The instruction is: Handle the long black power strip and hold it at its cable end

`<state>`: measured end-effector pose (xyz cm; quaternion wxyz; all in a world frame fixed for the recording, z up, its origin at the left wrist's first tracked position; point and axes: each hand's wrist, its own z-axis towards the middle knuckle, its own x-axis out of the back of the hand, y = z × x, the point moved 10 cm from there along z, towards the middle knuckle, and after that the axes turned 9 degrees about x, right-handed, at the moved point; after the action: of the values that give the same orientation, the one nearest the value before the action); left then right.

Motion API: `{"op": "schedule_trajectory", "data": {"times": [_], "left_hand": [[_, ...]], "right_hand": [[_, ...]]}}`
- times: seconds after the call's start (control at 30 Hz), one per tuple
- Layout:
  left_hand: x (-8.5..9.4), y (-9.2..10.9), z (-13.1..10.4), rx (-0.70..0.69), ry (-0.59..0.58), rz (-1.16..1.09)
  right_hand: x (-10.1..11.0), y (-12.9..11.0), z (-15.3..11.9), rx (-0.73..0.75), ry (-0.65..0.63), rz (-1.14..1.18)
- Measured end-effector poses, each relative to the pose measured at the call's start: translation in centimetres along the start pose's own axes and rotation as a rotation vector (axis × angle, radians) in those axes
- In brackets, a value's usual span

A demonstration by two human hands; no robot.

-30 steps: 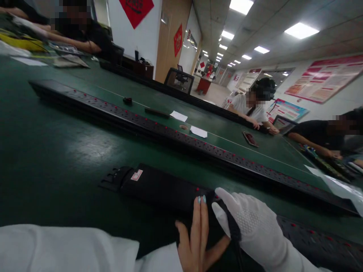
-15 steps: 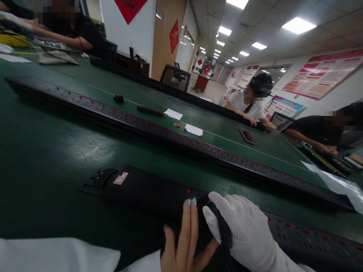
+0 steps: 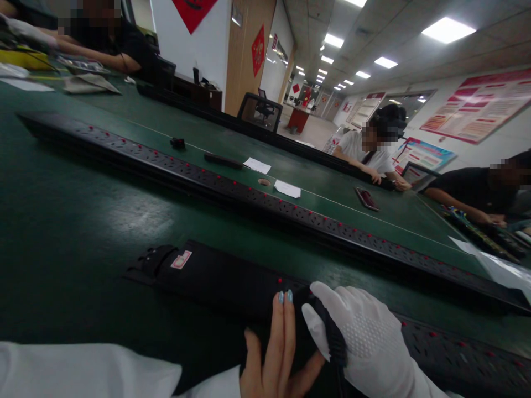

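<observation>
A long black power strip (image 3: 232,272) with red dots and slotted holes lies across the near part of the table, a small white-and-red label near its left end. My bare left hand (image 3: 277,354), nails light blue, rests on it with the fingers stretched out. Beside it, my white-gloved right hand (image 3: 365,331) is wrapped round a black corded tool (image 3: 334,337) with a ribbed grip. The tool's tip meets the strip close to my left fingertips; the exact contact is hidden. A black cord runs down from the grip.
Another long black strip (image 3: 249,196) lies diagonally beyond. Behind it are a small black part (image 3: 177,143), a dark bar (image 3: 224,161), paper slips (image 3: 287,188), a table hole (image 3: 264,182) and a phone (image 3: 366,199). Several people sit around the green table (image 3: 83,204).
The whole view has shifted slightly, so things appear a little further right. Both hands keep their places on the strip, and the tool stays in my right hand.
</observation>
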<state>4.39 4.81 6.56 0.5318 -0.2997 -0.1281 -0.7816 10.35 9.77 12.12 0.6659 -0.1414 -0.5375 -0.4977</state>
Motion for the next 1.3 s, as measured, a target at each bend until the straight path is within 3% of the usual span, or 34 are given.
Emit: {"op": "schedule_trajectory", "data": {"times": [0.3,0.63,0.87,1.3], "left_hand": [[0.01,0.06,-0.01,-0.028,-0.008,0.02],[-0.02,0.06,0.01,-0.012,-0.006,0.014],[0.12,0.04,0.08,-0.011,0.007,0.008],[-0.07,0.1,-0.23,-0.004,0.003,0.005]], "right_hand": [[0.12,0.13,0.26,-0.014,-0.002,0.009],[0.3,0.73,-0.35,-0.012,0.095,0.171],[-0.15,0.62,-0.22,-0.015,0.04,0.164],[0.13,0.65,-0.08,-0.018,0.058,0.146]]}}
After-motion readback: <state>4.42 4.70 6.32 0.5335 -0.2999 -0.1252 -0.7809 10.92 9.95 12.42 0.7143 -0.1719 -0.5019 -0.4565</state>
